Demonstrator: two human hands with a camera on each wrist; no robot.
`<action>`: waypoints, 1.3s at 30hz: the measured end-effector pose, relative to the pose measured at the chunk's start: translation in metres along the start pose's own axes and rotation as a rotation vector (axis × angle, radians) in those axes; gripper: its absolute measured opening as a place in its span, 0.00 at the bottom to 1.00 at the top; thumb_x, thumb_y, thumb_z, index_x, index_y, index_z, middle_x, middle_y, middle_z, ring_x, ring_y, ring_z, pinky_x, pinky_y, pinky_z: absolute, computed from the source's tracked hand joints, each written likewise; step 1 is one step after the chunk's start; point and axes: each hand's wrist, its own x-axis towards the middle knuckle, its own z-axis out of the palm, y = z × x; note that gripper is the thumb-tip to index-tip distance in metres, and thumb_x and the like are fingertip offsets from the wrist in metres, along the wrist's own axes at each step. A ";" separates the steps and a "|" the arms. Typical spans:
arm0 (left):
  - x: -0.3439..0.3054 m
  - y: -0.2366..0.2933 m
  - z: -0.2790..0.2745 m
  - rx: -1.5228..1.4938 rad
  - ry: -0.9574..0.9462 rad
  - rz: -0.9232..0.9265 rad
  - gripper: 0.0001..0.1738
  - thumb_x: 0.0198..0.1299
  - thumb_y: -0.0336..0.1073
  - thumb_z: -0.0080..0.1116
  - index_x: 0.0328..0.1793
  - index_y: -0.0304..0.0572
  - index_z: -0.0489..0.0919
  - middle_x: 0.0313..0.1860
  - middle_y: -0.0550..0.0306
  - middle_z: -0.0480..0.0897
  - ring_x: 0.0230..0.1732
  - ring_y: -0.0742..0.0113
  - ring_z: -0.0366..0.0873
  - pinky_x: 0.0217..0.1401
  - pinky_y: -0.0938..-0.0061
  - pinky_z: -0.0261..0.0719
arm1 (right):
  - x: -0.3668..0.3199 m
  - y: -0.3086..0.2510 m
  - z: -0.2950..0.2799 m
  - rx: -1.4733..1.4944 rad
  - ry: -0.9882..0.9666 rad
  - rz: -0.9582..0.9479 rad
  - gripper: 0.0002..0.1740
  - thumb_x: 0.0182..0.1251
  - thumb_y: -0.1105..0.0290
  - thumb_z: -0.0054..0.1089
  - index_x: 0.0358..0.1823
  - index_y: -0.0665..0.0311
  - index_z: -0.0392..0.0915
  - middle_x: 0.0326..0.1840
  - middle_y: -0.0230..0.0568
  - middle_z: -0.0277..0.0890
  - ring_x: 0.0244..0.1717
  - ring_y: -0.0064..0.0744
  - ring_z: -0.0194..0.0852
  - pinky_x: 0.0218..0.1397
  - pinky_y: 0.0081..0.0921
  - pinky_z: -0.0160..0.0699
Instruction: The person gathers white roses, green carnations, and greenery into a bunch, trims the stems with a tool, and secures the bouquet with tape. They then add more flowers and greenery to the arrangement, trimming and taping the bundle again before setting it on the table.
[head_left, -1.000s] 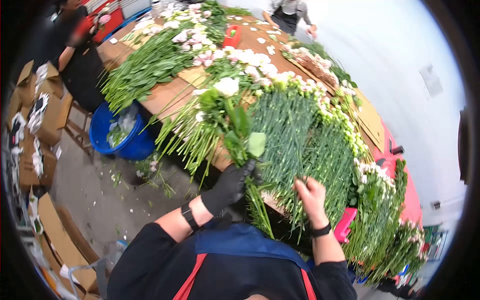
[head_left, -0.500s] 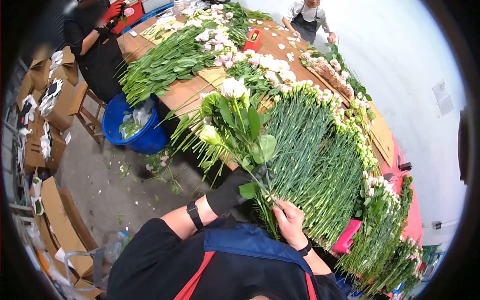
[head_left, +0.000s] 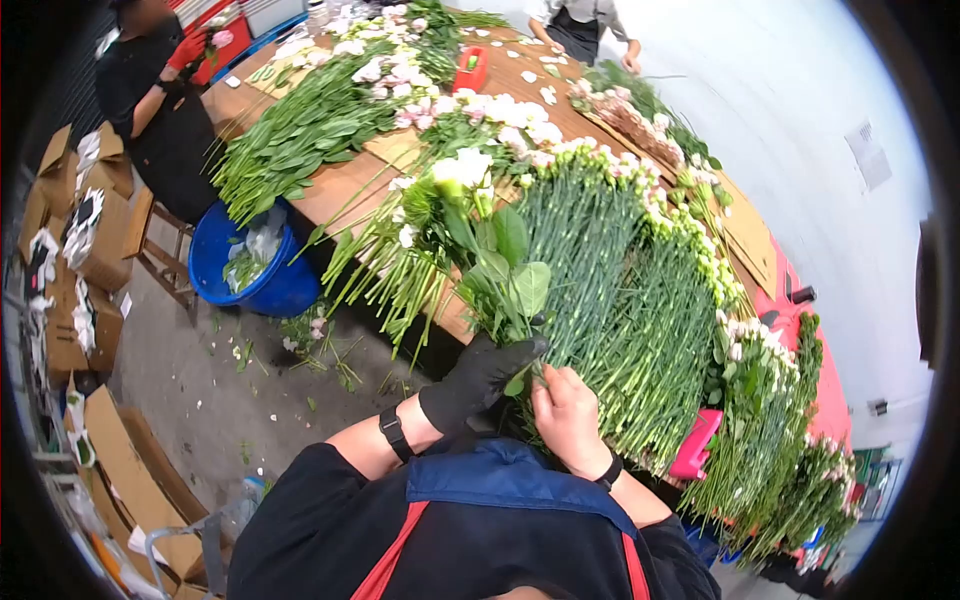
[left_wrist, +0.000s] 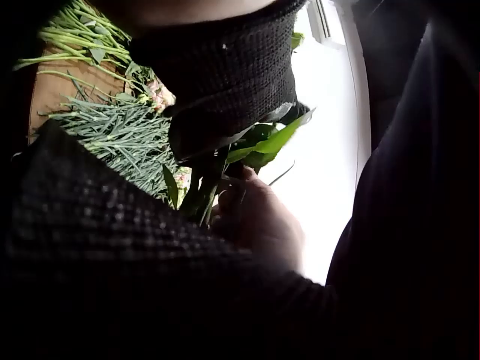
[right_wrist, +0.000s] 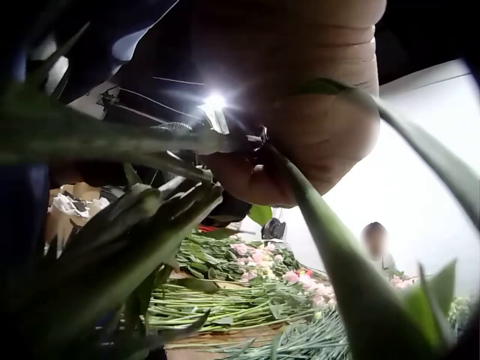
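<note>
My left hand (head_left: 488, 378), in a black glove, grips a bunch of flowers (head_left: 505, 275) by its stems in front of my apron. The bunch has broad green leaves and white blooms (head_left: 462, 170) at its top. Close beside the glove, my bare right hand (head_left: 568, 412) pinches a stem low on the bunch. In the left wrist view the right hand's curled fingers (left_wrist: 255, 196) meet the stems below a bright leaf (left_wrist: 276, 142). Thick green stems (right_wrist: 319, 225) cross near the right hand in its wrist view. The glove hides much of the stems.
Carnation stems with pale buds (head_left: 640, 300) cover the table (head_left: 335, 190) to the right. Leafy flowers (head_left: 300, 135) lie at the back left. A blue bucket (head_left: 265, 290) and cardboard boxes (head_left: 100, 240) stand left. One person (head_left: 155, 100) stands back left, another (head_left: 580, 35) across the table.
My right hand has come left from the carnation stems to the bunch and now pinches a stem close against the glove. The left hand keeps its grip on the bunch.
</note>
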 end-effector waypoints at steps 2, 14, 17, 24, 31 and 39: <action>0.003 -0.001 0.008 0.025 0.039 -0.075 0.22 0.64 0.39 0.60 0.62 0.40 0.75 0.49 0.63 0.80 0.49 0.76 0.76 0.55 0.78 0.73 | -0.005 0.010 -0.005 -0.181 -0.064 -0.091 0.19 0.57 0.71 0.61 0.50 0.71 0.75 0.32 0.45 0.72 0.29 0.44 0.77 0.29 0.34 0.78; 0.061 -0.034 0.019 -0.216 -0.007 -0.046 0.23 0.66 0.40 0.51 0.67 0.48 0.65 0.24 0.66 0.69 0.31 0.64 0.71 0.59 0.46 0.69 | 0.042 0.176 -0.197 -0.065 -0.189 0.108 0.20 0.62 0.56 0.61 0.46 0.66 0.80 0.40 0.53 0.79 0.43 0.51 0.79 0.48 0.41 0.79; 0.072 -0.044 0.023 -0.242 0.094 -0.025 0.19 0.68 0.42 0.50 0.63 0.53 0.68 0.19 0.69 0.63 0.21 0.70 0.64 0.43 0.60 0.72 | 0.087 0.291 -0.273 -0.110 -0.048 0.414 0.16 0.62 0.62 0.60 0.43 0.67 0.82 0.37 0.51 0.83 0.38 0.43 0.82 0.46 0.34 0.79; 0.087 -0.074 0.040 -0.165 0.348 0.012 0.15 0.72 0.46 0.44 0.62 0.62 0.72 0.15 0.71 0.59 0.15 0.74 0.59 0.29 0.68 0.69 | 0.130 0.618 -0.304 -0.453 0.128 0.567 0.14 0.56 0.67 0.51 0.38 0.62 0.84 0.37 0.58 0.80 0.44 0.56 0.79 0.48 0.43 0.77; 0.088 -0.085 0.062 -0.100 0.622 0.035 0.15 0.71 0.48 0.47 0.60 0.62 0.75 0.14 0.71 0.60 0.15 0.73 0.60 0.29 0.70 0.67 | 0.140 0.711 -0.265 -0.455 0.041 0.879 0.17 0.63 0.62 0.49 0.46 0.59 0.83 0.45 0.57 0.80 0.53 0.55 0.77 0.58 0.45 0.74; 0.093 -0.097 0.076 -0.150 0.638 0.032 0.16 0.69 0.47 0.50 0.61 0.61 0.74 0.15 0.70 0.62 0.16 0.73 0.61 0.33 0.67 0.67 | 0.162 0.682 -0.283 -0.491 0.449 0.629 0.15 0.62 0.58 0.57 0.46 0.55 0.83 0.39 0.50 0.82 0.43 0.49 0.81 0.47 0.38 0.77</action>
